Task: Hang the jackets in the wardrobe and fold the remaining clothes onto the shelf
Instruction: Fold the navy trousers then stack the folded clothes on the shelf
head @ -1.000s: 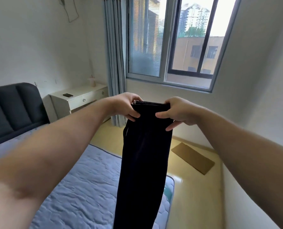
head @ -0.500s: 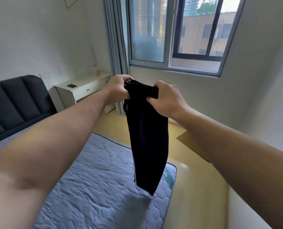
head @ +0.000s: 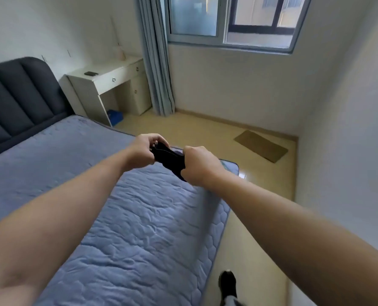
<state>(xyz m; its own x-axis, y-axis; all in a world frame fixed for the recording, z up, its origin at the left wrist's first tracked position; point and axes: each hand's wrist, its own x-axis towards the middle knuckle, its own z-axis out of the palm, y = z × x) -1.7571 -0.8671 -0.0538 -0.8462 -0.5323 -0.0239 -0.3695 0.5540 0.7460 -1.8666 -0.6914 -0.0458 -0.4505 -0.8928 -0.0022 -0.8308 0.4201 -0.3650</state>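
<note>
1. The black soft cloth garment (head: pixel 170 160) is off the bed. It is held in the air between both hands, above the far right corner of the blue quilted mattress (head: pixel 139 217). Only a short bunched span shows and the rest is hidden behind the right hand. I cannot tell what kind of garment it is.
2. The left hand (head: pixel 147 151) has fingers and thumb curled over the garment's left end, pinching it.
3. The right hand (head: pixel 198 166) is clenched around the right end, with the back of the hand toward the camera. The two hands are close together.
4. Handling, as a judgement: the garment looks light and limp, with no stiffness. The cloth gathers into a wad between the hands, so it likely keeps no shape unless laid flat. It is not fragile. The fabric looks smooth, so loose folds may slide open.
5. Where to take hold, as a judgement: grip an edge or the corners with the hands apart, so the cloth hangs straight. Pinch through all layers. Once it is folded, a flat palm underneath would suit carrying.
6. The mattress surface just below looks like a fair place to spread the garment.
7. Surroundings:
   - a dark grey padded headboard (head: pixel 18 96) at the far left
   - a white table (head: pixel 108 78) with a drawer beyond the bed
   - a grey-blue curtain (head: pixel 157 62) beside the table
   - a brown flat mat (head: pixel 261 149) on the floor at the far right
8. No wardrobe or shelf is in view.
</note>
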